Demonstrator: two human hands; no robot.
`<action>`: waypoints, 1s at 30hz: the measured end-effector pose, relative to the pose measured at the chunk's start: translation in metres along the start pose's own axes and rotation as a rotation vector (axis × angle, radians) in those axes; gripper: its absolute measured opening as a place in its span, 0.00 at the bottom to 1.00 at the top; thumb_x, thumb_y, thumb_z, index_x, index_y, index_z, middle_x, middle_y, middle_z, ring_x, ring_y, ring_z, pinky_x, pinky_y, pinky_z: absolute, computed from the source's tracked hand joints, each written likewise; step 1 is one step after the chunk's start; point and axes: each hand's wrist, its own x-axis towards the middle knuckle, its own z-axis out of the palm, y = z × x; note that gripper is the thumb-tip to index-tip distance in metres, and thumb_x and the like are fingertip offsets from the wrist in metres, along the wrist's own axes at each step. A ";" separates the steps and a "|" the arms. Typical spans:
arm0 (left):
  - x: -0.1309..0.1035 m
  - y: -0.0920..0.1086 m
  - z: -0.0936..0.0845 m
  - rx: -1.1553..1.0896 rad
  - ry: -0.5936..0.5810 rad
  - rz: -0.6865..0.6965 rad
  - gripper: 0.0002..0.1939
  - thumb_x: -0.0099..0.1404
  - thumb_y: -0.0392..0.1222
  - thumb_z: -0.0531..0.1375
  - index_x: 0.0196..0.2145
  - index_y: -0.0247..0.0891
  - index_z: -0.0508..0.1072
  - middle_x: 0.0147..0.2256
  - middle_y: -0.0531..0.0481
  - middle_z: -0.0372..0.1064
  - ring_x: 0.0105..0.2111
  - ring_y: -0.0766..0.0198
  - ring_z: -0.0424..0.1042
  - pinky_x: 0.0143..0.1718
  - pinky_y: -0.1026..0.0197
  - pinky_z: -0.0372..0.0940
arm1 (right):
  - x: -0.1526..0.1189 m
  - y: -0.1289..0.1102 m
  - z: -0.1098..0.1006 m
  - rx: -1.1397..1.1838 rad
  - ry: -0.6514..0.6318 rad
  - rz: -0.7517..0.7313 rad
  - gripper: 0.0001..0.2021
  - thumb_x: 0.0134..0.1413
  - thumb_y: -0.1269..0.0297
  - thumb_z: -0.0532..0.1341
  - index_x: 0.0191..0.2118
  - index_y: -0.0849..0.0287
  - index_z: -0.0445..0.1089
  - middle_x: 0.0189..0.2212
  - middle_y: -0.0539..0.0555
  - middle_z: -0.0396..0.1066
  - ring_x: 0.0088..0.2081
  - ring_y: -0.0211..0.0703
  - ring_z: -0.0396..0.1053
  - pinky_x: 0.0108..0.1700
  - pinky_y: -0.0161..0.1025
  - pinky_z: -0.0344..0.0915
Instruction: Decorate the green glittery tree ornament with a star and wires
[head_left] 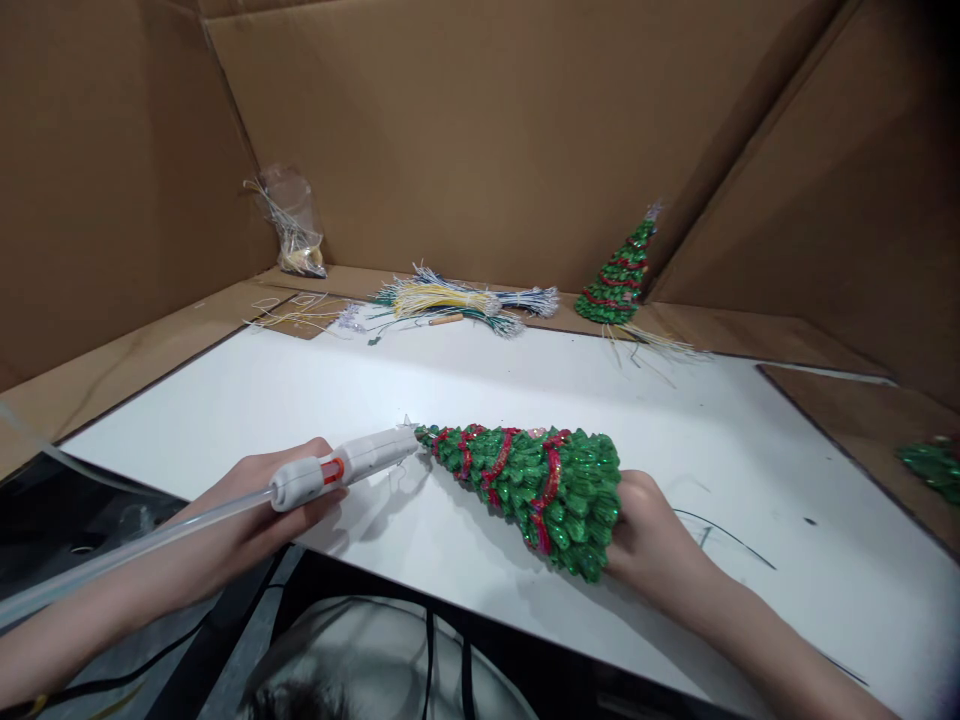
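Observation:
A white hot glue gun with an orange part is held in my left hand. From its rear a long translucent glue stick runs back over my forearm. Its front end meets, or nearly meets, the narrow tip of a glittery green Christmas tree ornament wrapped with red garland. My right hand grips that tree at its wide base, with the fingers mostly hidden, so it lies sideways above the white board. Beside the tip a small star-like piece shows, too small to make out well.
Cardboard walls enclose the white work board. Bundles of coloured wires lie at the back. Another tree stands back right, and part of one shows at the right edge. A plastic bag sits back left.

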 end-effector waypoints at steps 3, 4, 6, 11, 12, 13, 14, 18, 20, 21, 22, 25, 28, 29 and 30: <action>0.000 -0.002 0.000 0.002 0.005 0.013 0.12 0.61 0.48 0.48 0.26 0.40 0.63 0.24 0.54 0.62 0.24 0.65 0.63 0.26 0.67 0.62 | 0.001 -0.001 0.000 0.010 -0.002 0.005 0.09 0.35 0.77 0.49 0.14 0.58 0.55 0.10 0.46 0.58 0.13 0.32 0.53 0.17 0.29 0.52; -0.001 -0.001 0.000 0.001 0.007 0.016 0.12 0.62 0.48 0.47 0.26 0.40 0.63 0.24 0.54 0.61 0.24 0.65 0.63 0.26 0.67 0.62 | 0.001 -0.001 -0.001 0.008 -0.001 0.006 0.09 0.35 0.77 0.49 0.14 0.58 0.55 0.09 0.46 0.58 0.13 0.32 0.53 0.17 0.29 0.52; -0.001 -0.001 -0.001 -0.002 0.014 0.021 0.13 0.62 0.48 0.46 0.26 0.40 0.62 0.23 0.54 0.61 0.24 0.65 0.62 0.26 0.67 0.62 | 0.001 -0.001 0.000 0.005 -0.003 0.008 0.09 0.35 0.77 0.49 0.14 0.58 0.55 0.09 0.46 0.57 0.13 0.32 0.53 0.17 0.28 0.51; -0.003 0.000 -0.001 0.001 0.005 0.026 0.13 0.62 0.49 0.47 0.26 0.41 0.61 0.23 0.54 0.61 0.24 0.65 0.62 0.26 0.67 0.62 | -0.002 0.002 0.002 -0.005 0.000 -0.008 0.09 0.35 0.77 0.49 0.14 0.58 0.55 0.10 0.47 0.58 0.14 0.32 0.53 0.17 0.29 0.52; -0.003 0.000 -0.001 0.006 0.003 0.027 0.12 0.62 0.49 0.47 0.26 0.41 0.61 0.23 0.54 0.61 0.24 0.65 0.62 0.26 0.67 0.63 | -0.002 0.003 0.002 -0.011 -0.003 -0.009 0.09 0.35 0.77 0.49 0.14 0.58 0.55 0.10 0.47 0.58 0.14 0.32 0.53 0.17 0.28 0.52; -0.003 0.000 -0.001 0.011 0.005 0.030 0.13 0.62 0.49 0.47 0.26 0.41 0.61 0.23 0.54 0.61 0.24 0.65 0.62 0.26 0.67 0.62 | -0.003 0.004 0.003 -0.015 -0.007 -0.008 0.09 0.35 0.77 0.49 0.14 0.58 0.55 0.10 0.47 0.58 0.14 0.32 0.53 0.18 0.28 0.52; -0.003 -0.001 0.000 0.015 0.009 0.034 0.13 0.62 0.49 0.47 0.26 0.41 0.61 0.23 0.54 0.61 0.24 0.65 0.62 0.26 0.67 0.63 | -0.004 0.004 0.003 -0.016 -0.011 -0.004 0.08 0.35 0.77 0.49 0.14 0.58 0.55 0.10 0.47 0.58 0.14 0.32 0.53 0.18 0.28 0.52; -0.002 -0.002 0.000 0.029 0.005 0.037 0.13 0.63 0.49 0.46 0.27 0.40 0.62 0.24 0.54 0.61 0.24 0.66 0.62 0.27 0.68 0.63 | -0.004 0.004 0.001 0.000 -0.031 0.020 0.09 0.35 0.77 0.50 0.14 0.58 0.53 0.10 0.46 0.56 0.14 0.32 0.51 0.17 0.29 0.51; -0.002 -0.002 -0.001 0.033 0.001 0.038 0.13 0.63 0.48 0.47 0.27 0.40 0.62 0.24 0.54 0.61 0.24 0.66 0.63 0.27 0.69 0.63 | -0.003 0.003 0.001 0.005 -0.039 0.031 0.09 0.36 0.76 0.50 0.14 0.57 0.52 0.10 0.46 0.55 0.14 0.32 0.50 0.17 0.29 0.51; -0.002 -0.001 -0.001 0.034 0.000 0.041 0.12 0.63 0.48 0.47 0.27 0.40 0.62 0.24 0.55 0.62 0.24 0.67 0.62 0.27 0.69 0.63 | -0.003 0.002 0.000 0.007 -0.042 0.039 0.10 0.36 0.76 0.50 0.14 0.57 0.52 0.10 0.46 0.55 0.14 0.32 0.50 0.17 0.29 0.50; -0.002 -0.001 -0.001 0.035 -0.004 0.043 0.12 0.64 0.47 0.47 0.27 0.40 0.62 0.24 0.55 0.62 0.24 0.67 0.62 0.27 0.69 0.63 | -0.002 0.002 0.000 0.008 -0.046 0.046 0.10 0.36 0.76 0.50 0.14 0.58 0.52 0.10 0.46 0.54 0.14 0.32 0.49 0.17 0.29 0.50; -0.001 0.000 -0.001 0.046 -0.015 0.032 0.13 0.64 0.47 0.46 0.27 0.39 0.61 0.24 0.56 0.61 0.25 0.68 0.62 0.28 0.70 0.62 | -0.003 0.002 0.001 0.010 -0.046 0.046 0.10 0.36 0.77 0.50 0.13 0.58 0.52 0.10 0.46 0.54 0.14 0.32 0.49 0.17 0.30 0.50; -0.001 0.001 -0.001 0.052 -0.011 0.029 0.12 0.63 0.47 0.46 0.27 0.40 0.60 0.24 0.56 0.60 0.25 0.68 0.61 0.27 0.70 0.61 | -0.005 0.003 0.002 0.014 -0.026 0.034 0.09 0.35 0.77 0.50 0.14 0.58 0.54 0.10 0.46 0.56 0.14 0.32 0.51 0.17 0.29 0.51; -0.001 0.001 -0.001 0.049 -0.003 0.035 0.12 0.63 0.47 0.47 0.26 0.40 0.60 0.24 0.56 0.60 0.25 0.68 0.61 0.27 0.70 0.61 | -0.005 0.003 0.002 0.014 -0.026 0.036 0.09 0.36 0.77 0.50 0.14 0.58 0.54 0.10 0.46 0.56 0.14 0.32 0.51 0.17 0.29 0.52; -0.001 0.002 -0.001 0.046 0.003 0.040 0.12 0.63 0.48 0.47 0.27 0.40 0.60 0.24 0.56 0.60 0.24 0.68 0.61 0.27 0.70 0.61 | -0.005 0.003 0.002 0.012 -0.031 0.040 0.09 0.36 0.77 0.50 0.14 0.58 0.54 0.10 0.46 0.57 0.14 0.32 0.51 0.18 0.29 0.52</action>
